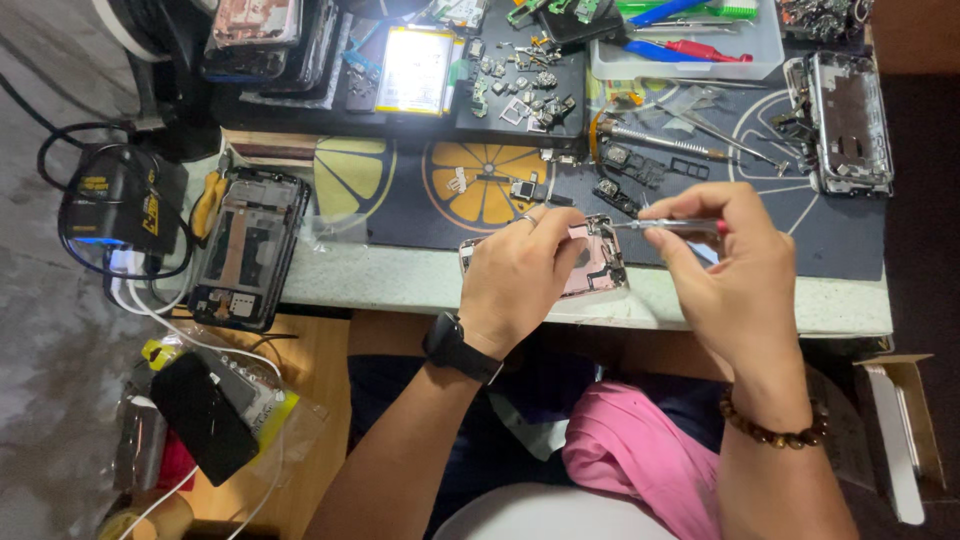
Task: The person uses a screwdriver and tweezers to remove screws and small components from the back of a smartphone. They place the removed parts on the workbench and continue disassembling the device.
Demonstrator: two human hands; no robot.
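My left hand (517,275) grips a pink opened phone frame (600,262) at the near edge of the workbench, fingers wrapped over its left side. A ring sits on one finger and a black watch on the wrist. My right hand (728,270) pinches a thin metal screwdriver (660,226) with a red end, held level. Its tip touches the top of the phone frame by my left fingertips. A brown bead bracelet circles my right wrist.
A dark mat (480,200) with citrus-slice prints covers the bench. An opened black phone (247,248) lies at left, a stripped silver phone frame (848,122) at right. Behind are a tray of small parts (520,85), a white tool tray (690,45), tweezers and a charger (120,200).
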